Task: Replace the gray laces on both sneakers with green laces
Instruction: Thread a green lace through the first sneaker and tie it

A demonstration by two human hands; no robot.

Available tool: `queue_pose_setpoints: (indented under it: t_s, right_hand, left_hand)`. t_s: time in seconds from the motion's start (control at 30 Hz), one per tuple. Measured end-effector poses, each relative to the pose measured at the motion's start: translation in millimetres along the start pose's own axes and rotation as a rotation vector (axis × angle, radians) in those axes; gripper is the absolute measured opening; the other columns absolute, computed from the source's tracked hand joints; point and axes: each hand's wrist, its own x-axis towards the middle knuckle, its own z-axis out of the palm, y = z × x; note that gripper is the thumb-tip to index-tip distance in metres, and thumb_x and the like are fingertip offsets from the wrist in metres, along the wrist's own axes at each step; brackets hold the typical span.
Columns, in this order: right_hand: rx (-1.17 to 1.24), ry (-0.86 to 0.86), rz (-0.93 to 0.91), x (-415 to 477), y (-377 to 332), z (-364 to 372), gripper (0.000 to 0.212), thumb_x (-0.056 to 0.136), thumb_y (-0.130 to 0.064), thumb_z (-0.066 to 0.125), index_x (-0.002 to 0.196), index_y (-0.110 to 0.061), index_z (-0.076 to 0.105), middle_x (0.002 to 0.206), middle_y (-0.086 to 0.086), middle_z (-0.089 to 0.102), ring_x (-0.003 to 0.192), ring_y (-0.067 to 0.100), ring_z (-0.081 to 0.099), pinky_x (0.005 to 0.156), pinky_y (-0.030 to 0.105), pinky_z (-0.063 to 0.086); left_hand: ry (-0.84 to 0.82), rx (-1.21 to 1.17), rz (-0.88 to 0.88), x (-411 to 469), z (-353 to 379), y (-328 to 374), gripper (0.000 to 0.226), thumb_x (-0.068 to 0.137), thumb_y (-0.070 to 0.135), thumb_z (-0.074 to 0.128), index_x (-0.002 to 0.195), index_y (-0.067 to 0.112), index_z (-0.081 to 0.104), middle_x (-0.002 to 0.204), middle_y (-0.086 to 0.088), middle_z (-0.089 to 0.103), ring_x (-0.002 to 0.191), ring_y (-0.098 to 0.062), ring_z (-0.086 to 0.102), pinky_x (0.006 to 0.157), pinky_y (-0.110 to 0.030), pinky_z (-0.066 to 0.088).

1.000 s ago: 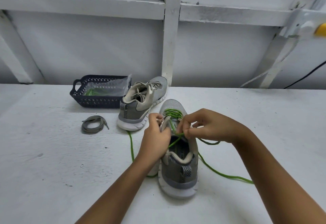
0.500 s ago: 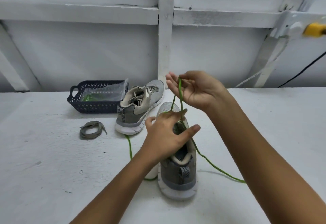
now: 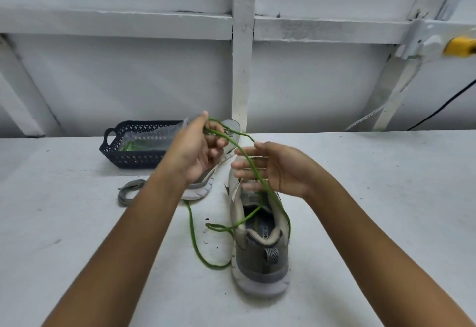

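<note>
Green lace (image 3: 192, 226) rises from the near sneaker (image 3: 260, 257) on the white table (image 3: 77, 223); your left hand (image 3: 195, 149) grips it aloft, and it drapes over the straight, spread fingers of your right hand (image 3: 278, 169).

White table (image 3: 77, 262) bears near sneaker (image 3: 260, 257), far sneaker (image 3: 198, 191), dark basket (image 3: 134, 159), coiled gray lace (image 3: 127, 192), trailing green lace (image 3: 193, 236)

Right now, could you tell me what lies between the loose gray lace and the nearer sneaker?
The head view shows a slack strand of green lace on the table there, and the left forearm crossing above.
</note>
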Motion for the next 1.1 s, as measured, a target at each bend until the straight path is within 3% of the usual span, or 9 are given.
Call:
queue_pose_setpoints:
  t_s: [0.1,0.2,0.33,0.4,0.53,0.67,0.9,0.97,1.1]
  right_hand:
    - [-0.160,-0.072,0.007,-6,6,-1,0.030,0.100,-0.024,0.036,0.101,-0.010,0.062,0.079,0.007,0.064,0.062,0.015,0.059,0.052,0.025,0.051]
    - [-0.260,-0.055,-0.045,-8,10,-5,0.027,0.100,-0.019,0.036,0.093,-0.009,0.060,0.064,0.003,0.052,0.048,0.010,0.043,0.042,0.018,0.035]
    - [-0.233,-0.002,-0.075,-6,9,-8,0.027,0.100,-0.015,0.037,0.083,-0.008,0.056,0.058,0.001,0.041,0.044,0.008,0.031,0.039,0.016,0.023]
    - [-0.203,0.010,-0.064,-4,7,-6,0.028,0.100,-0.016,0.037,0.079,-0.009,0.055,0.055,0.000,0.040,0.043,0.007,0.028,0.038,0.015,0.021]
    - [-0.189,0.029,-0.043,2,8,-3,0.029,0.100,-0.017,0.038,0.077,-0.010,0.054,0.054,-0.002,0.041,0.042,0.006,0.029,0.039,0.015,0.022]
    - [-0.106,0.052,-0.047,3,9,-4,0.028,0.099,-0.015,0.037,0.082,-0.007,0.057,0.055,-0.001,0.041,0.042,0.007,0.031,0.039,0.015,0.025]
    - [0.014,0.027,-0.048,1,14,-12,0.027,0.100,-0.008,0.034,0.095,-0.003,0.060,0.056,-0.001,0.044,0.043,0.006,0.036,0.039,0.015,0.033]
    - [0.040,0.025,-0.065,0,14,-14,0.029,0.099,-0.003,0.032,0.099,-0.001,0.061,0.058,0.001,0.048,0.045,0.007,0.042,0.041,0.016,0.039]
    - [0.043,0.134,-0.213,-5,12,-22,0.022,0.097,-0.001,0.039,0.099,-0.001,0.061,0.065,0.003,0.065,0.051,0.008,0.059,0.048,0.017,0.049]
  left_hand:
    - [0.032,-0.089,-0.037,14,-7,14,0.043,0.101,0.040,0.026,0.071,0.017,0.047,0.047,0.002,0.058,0.034,-0.007,0.044,0.047,-0.017,0.035]
    - [0.104,-0.130,-0.038,26,-13,18,0.046,0.100,0.044,0.026,0.075,0.015,0.051,0.053,0.003,0.062,0.038,-0.007,0.049,0.050,-0.018,0.037]
    - [0.055,0.176,-0.130,33,-14,-8,0.057,0.092,0.061,0.033,0.082,0.012,0.059,0.055,0.002,0.054,0.041,-0.007,0.038,0.050,-0.022,0.033]
    - [-0.058,0.288,-0.174,27,-9,-22,0.047,0.091,0.055,0.044,0.084,0.013,0.063,0.055,0.003,0.048,0.038,-0.005,0.033,0.049,-0.022,0.030]
    - [-0.198,0.273,-0.110,24,0,-30,0.022,0.094,0.027,0.051,0.089,0.012,0.065,0.050,0.008,0.044,0.038,-0.002,0.032,0.043,-0.016,0.033]
    - [-0.078,0.137,-0.086,37,-3,-17,0.021,0.097,0.017,0.048,0.083,0.011,0.062,0.052,0.009,0.053,0.037,-0.001,0.039,0.041,-0.013,0.037]
    - [0.087,0.048,-0.029,59,-13,7,0.023,0.098,0.019,0.047,0.080,0.013,0.061,0.054,0.007,0.066,0.042,0.000,0.055,0.044,-0.013,0.042]
    - [0.102,0.132,-0.054,60,-12,7,0.025,0.098,0.027,0.046,0.082,0.013,0.058,0.058,0.004,0.068,0.044,-0.004,0.056,0.045,-0.016,0.042]
    - [0.138,0.581,-0.111,45,1,-11,0.045,0.099,0.047,0.035,0.084,0.009,0.053,0.077,-0.007,0.065,0.058,-0.016,0.054,0.055,-0.024,0.042]
